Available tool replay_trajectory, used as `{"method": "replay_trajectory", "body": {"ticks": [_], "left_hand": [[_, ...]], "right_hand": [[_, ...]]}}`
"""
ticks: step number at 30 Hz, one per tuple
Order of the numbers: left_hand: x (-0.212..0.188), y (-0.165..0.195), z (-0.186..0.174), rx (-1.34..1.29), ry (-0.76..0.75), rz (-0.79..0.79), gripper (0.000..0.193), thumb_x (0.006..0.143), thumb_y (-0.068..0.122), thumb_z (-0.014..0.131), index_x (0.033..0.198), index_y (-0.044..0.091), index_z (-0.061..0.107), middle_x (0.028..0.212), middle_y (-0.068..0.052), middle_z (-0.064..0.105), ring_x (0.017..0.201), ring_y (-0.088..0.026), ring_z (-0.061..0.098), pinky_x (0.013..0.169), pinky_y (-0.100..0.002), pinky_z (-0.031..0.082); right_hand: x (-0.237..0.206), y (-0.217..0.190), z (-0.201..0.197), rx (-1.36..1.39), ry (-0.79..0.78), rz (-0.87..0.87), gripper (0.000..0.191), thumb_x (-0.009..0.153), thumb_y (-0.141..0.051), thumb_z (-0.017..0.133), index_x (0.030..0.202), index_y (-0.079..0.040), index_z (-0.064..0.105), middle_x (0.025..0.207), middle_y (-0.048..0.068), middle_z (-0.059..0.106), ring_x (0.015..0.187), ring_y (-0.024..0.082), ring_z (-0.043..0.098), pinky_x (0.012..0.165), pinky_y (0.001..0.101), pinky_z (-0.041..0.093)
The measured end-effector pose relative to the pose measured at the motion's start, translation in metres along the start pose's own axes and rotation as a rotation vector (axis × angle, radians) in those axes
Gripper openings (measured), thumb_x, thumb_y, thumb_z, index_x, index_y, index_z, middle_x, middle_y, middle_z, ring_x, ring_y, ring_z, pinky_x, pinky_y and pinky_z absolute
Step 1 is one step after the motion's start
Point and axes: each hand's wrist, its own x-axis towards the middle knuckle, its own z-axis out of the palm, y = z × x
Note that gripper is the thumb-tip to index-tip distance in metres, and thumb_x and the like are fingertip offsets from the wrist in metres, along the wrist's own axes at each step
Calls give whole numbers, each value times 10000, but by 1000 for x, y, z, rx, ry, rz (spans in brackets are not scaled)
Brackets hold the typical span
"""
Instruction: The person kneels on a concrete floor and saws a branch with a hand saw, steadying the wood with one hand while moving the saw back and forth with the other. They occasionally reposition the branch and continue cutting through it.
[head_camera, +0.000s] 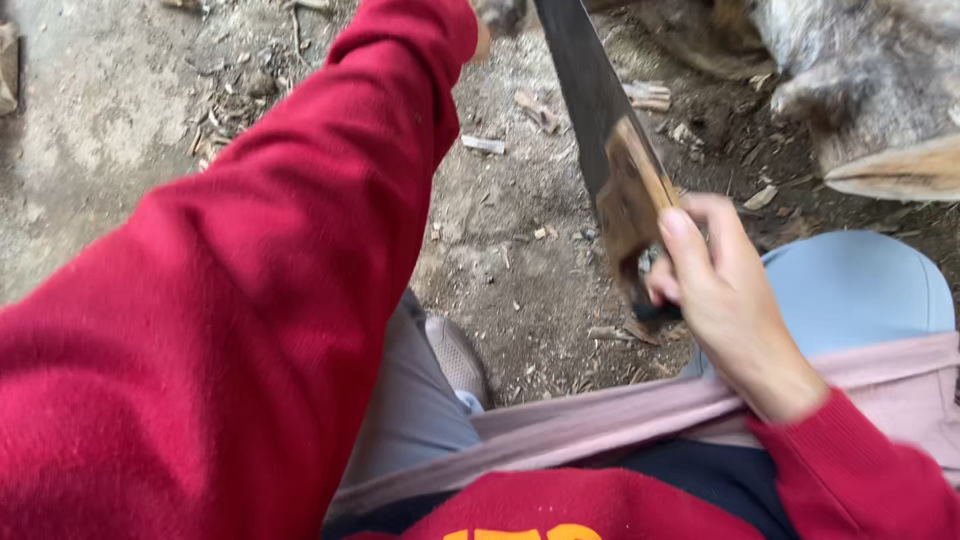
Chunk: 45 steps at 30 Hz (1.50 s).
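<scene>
The scene is outdoors, over bare brown dirt ground (520, 250) littered with small wood chips and splinters; toward the upper left the ground turns paler and flatter, like worn concrete. At the upper right lies a rough grey log (870, 80) with a pale, freshly cut face at its lower edge. The person sits or crouches, a light blue trouser knee (860, 290) on the right, a grey trouser leg and grey shoe (455, 355) at the middle, and a pink cloth stretched across the lap.

A long dark metal handsaw blade (585, 100) runs from the top edge down to a worn brown wooden handle (632, 200). The right hand (725, 300), coming out of a red knitted sleeve, has its fingers (690, 250) closed around the lower part of that handle, the thumb lying along its right side. The saw is held above the ground, between the two knees, blade slanting up and away.

The left arm, in a red sleeve (250, 270), reaches up to the top edge, where the left hand (483, 35) is almost wholly out of frame beside the far end of the blade; whether its fingers are open or closed cannot be told.
</scene>
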Motion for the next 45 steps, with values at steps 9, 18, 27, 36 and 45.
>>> {"method": "replay_trajectory", "body": {"ticks": [9, 18, 27, 36, 45], "left_hand": [[-7, 8, -3, 16, -9, -14, 810, 714, 362, 904, 1338, 26, 513, 1287, -157, 641, 1215, -292, 619, 1056, -408, 484], [4, -7, -7, 21, -2, 10, 778, 711, 345, 906, 1317, 25, 537, 1270, -170, 656, 1188, -298, 641, 1028, -396, 508], [11, 8, -4, 62, -3, 19, 746, 709, 328, 908, 1295, 24, 561, 1254, -183, 672, 1162, -304, 663, 1001, -383, 532], [15, 5, 15, 36, 32, 32, 756, 723, 300, 891, 1306, -23, 533, 1195, -195, 682, 1110, -307, 686, 964, -377, 557], [14, 4, 16, 70, 55, 71, 870, 701, 305, 909, 1348, -60, 455, 1213, -219, 643, 1132, -325, 644, 969, -383, 524]], "right_hand": [[0, -26, 23, -153, 72, -151, 294, 1075, -330, 538, 1212, -70, 556, 661, -26, 513, 542, 51, 481, 467, 252, 381], [-7, -25, 14, -318, 116, -97, 251, 1071, -322, 547, 1129, -79, 576, 650, 0, 538, 556, 74, 499, 476, 279, 402], [-41, -42, 23, -365, 165, 10, 243, 1025, -313, 538, 1135, -99, 574, 608, 49, 594, 538, 123, 557, 511, 326, 453], [5, -66, 8, -499, 80, -152, 278, 1051, -339, 517, 1110, -77, 587, 681, 120, 636, 578, 228, 625, 549, 397, 488], [-53, -81, 33, -536, 190, -104, 277, 1020, -329, 521, 1187, -110, 552, 726, 108, 664, 627, 247, 657, 574, 428, 507]]}}
